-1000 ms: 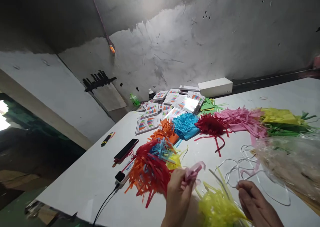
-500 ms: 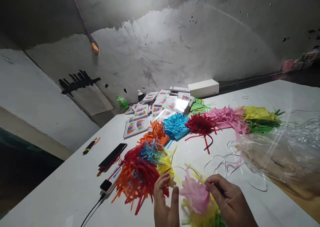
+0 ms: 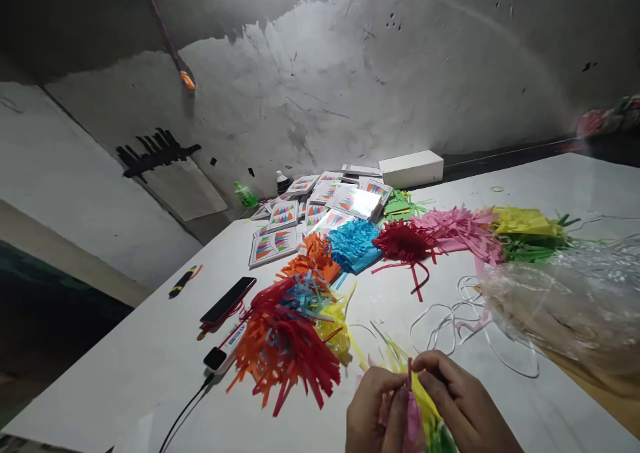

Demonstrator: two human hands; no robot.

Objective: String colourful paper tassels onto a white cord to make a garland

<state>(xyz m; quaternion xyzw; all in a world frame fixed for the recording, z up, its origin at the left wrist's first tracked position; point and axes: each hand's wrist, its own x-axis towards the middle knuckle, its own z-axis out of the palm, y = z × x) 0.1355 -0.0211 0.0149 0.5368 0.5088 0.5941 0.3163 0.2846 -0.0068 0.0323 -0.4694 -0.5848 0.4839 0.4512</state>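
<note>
Low in the view, my left hand pinches a pink tissue-paper tassel near its narrow top. Thumb and fingers of my right hand are closed at the same upper tip from the other side. Behind and under it show yellow paper strips and green paper strips, partly hidden by the hands. Left of my hands lies a bunch of red and orange fringed paper, with light blue and yellow fringe against it.
Fringed paper bundles in orange, blue, dark red, pink and yellow line the table. Printed packets and a white box stand behind. A phone is at left; white cord and clear plastic lie right.
My left hand has moved right from its open pose and now grips the pink tassel. The tassel is now gathered narrow between both hands. The view has shifted slightly.
</note>
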